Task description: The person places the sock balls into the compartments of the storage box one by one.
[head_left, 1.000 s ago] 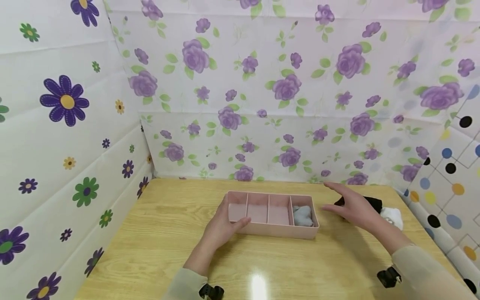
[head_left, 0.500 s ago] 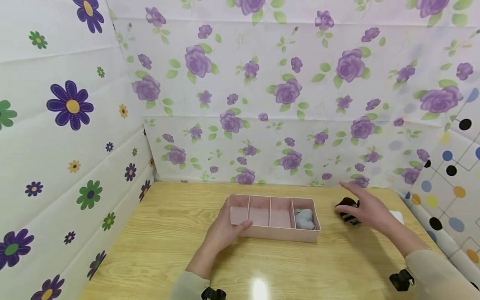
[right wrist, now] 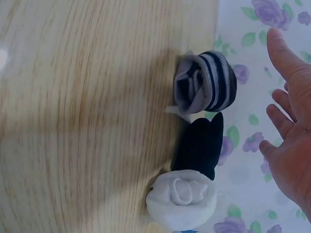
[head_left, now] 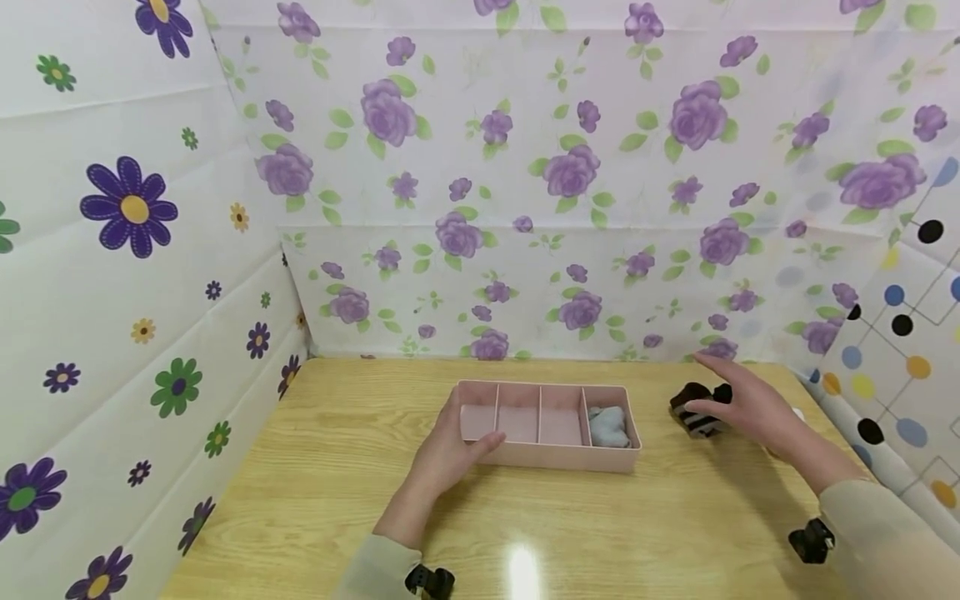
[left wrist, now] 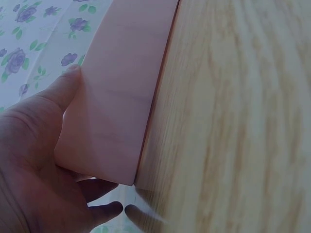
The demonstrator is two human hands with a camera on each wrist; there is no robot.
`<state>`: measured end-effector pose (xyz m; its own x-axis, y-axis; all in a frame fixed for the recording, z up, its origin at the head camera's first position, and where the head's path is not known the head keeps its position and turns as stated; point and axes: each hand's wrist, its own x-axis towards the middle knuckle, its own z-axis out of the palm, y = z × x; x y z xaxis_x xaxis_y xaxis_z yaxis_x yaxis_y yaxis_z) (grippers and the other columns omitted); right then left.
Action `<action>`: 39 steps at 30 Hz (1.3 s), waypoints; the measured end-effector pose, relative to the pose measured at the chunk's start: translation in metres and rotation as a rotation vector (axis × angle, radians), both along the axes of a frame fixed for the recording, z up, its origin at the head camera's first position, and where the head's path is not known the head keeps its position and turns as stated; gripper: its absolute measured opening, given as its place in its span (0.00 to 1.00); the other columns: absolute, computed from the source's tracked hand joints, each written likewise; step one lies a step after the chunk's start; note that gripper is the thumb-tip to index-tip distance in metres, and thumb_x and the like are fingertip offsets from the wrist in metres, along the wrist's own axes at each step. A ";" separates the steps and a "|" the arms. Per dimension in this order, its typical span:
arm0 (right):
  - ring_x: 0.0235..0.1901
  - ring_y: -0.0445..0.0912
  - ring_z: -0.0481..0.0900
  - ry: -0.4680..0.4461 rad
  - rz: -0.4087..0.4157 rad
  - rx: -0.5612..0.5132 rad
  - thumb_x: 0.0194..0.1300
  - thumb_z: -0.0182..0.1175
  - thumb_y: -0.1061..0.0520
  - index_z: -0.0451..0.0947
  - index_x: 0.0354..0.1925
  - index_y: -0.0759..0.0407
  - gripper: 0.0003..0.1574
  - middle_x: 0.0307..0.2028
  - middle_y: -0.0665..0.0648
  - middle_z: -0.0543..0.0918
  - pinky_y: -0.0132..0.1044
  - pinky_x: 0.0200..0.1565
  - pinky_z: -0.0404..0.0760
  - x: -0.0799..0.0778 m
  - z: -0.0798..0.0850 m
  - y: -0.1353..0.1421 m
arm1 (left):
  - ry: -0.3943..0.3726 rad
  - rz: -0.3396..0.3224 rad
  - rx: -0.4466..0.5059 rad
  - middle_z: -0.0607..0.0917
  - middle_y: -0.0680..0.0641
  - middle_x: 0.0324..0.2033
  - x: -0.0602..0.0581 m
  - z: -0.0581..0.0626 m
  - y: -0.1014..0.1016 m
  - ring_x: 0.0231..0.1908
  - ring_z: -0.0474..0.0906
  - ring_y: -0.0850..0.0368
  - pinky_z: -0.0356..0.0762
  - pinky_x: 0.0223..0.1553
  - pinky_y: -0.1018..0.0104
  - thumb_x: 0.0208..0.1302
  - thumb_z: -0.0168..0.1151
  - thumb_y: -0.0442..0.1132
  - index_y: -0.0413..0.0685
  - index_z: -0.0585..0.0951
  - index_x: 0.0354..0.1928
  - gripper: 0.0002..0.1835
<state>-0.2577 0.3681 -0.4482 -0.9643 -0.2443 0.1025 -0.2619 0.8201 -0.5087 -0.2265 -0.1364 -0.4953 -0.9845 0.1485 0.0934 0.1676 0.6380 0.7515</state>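
Note:
My left hand [head_left: 442, 454] holds the left end of a pink divided box [head_left: 555, 457], thumb along the front wall. In the left wrist view its fingers [left wrist: 103, 211] reach round the box's end. A grey-blue balled sock [head_left: 609, 427] lies in the rightmost compartment; the others show bare floors. My right hand [head_left: 761, 417] hovers beside a rolled striped sock [head_left: 697, 410], thumb and fingers spread, holding nothing. In the right wrist view, a black sock [right wrist: 197, 148] and a white rolled sock [right wrist: 182, 201] lie in line with the striped one.
The wooden table [head_left: 360, 408] meets a flower-printed cloth [head_left: 525, 275] at its back edge. Another printed cloth [head_left: 900, 358] borders the right side, and a daisy-patterned one [head_left: 180, 317] the left. Black wrist cameras [head_left: 812, 540] sit on both wrists.
My right hand has moved rightward, away from the box. The striped sock now shows by its thumb, while the hand and forearm cover most of the black and white socks. My left hand keeps its hold.

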 end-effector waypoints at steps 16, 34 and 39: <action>0.77 0.80 0.57 -0.035 0.052 0.022 0.69 0.76 0.34 0.52 0.88 0.63 0.70 0.82 0.77 0.58 0.80 0.67 0.66 -0.010 -0.017 0.014 | 0.000 -0.006 -0.001 0.56 0.34 0.86 -0.001 0.003 0.001 0.77 0.68 0.30 0.72 0.72 0.33 0.73 0.72 0.66 0.45 0.43 0.91 0.64; 0.71 0.80 0.67 -0.007 0.109 0.106 0.61 0.84 0.38 0.59 0.84 0.72 0.72 0.76 0.81 0.66 0.83 0.71 0.51 -0.016 -0.040 0.025 | -0.027 0.006 -0.015 0.55 0.35 0.86 0.001 0.003 0.002 0.75 0.70 0.30 0.73 0.71 0.33 0.72 0.71 0.68 0.47 0.42 0.91 0.64; 0.68 0.78 0.72 0.009 0.117 0.123 0.60 0.84 0.38 0.59 0.84 0.70 0.72 0.75 0.80 0.69 0.81 0.70 0.55 -0.017 -0.042 0.023 | -0.024 0.010 -0.008 0.55 0.35 0.87 0.001 0.002 0.001 0.76 0.69 0.30 0.72 0.71 0.32 0.72 0.71 0.68 0.48 0.42 0.91 0.64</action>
